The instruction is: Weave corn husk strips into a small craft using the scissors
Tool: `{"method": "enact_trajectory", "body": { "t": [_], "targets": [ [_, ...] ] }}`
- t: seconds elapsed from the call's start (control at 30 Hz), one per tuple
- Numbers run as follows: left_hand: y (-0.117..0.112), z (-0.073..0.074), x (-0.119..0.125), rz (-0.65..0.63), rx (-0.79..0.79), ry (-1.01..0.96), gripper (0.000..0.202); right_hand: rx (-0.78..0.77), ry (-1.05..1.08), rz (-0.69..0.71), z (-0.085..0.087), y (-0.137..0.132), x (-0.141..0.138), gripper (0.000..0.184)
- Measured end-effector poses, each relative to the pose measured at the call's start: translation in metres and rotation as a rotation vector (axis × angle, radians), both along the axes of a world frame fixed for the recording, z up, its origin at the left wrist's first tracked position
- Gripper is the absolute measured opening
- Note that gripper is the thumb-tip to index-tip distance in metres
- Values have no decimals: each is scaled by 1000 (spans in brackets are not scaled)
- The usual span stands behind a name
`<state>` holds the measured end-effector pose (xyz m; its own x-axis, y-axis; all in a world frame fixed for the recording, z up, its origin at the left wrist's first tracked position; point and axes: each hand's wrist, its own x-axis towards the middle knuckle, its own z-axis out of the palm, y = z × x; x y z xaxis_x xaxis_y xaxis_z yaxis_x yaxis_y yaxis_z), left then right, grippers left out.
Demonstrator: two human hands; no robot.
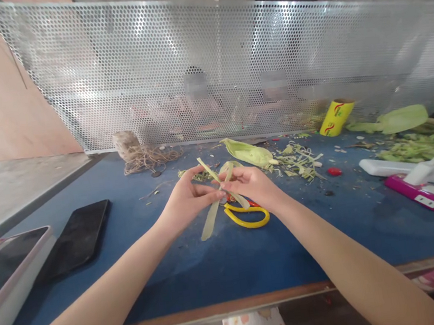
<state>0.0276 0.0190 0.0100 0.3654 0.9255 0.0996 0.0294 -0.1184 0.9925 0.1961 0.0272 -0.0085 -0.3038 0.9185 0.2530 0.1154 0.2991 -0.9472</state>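
My left hand (186,197) and my right hand (252,183) meet over the middle of the table, both pinching pale green strips of corn husk (209,222). One strip end sticks up between the fingers, another curls in a loop by my right fingers, and wide ends hang below. Whether they are knotted or only crossed, I cannot tell. Just beneath my right hand lie scissors with yellow handles (249,225), their blades mostly hidden. Behind the hands rests a larger green piece of corn husk (248,152).
Shredded husk (300,162) and a small red object (334,171) lie right of the hands. Twine (148,158) is at the back left, a black phone (78,234) nearer. A yellow roll (337,117) stands before the perforated metal screen (129,73); a purple power strip (421,194) sits right.
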Motion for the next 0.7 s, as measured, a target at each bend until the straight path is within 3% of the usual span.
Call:
{"method": "enact_trajectory", "body": {
  "t": [0.27, 0.53, 0.7],
  "targets": [
    [-3, 5, -2, 112, 109, 208, 75, 152, -141, -106, 2, -4, -1, 18],
    [0, 6, -7, 30, 119, 222, 53, 93, -99, -90, 1, -1, -1, 20],
    [-1, 7, -5, 83, 274, 298, 40, 55, -69, -48, 1, -2, -3, 18]
  ]
}}
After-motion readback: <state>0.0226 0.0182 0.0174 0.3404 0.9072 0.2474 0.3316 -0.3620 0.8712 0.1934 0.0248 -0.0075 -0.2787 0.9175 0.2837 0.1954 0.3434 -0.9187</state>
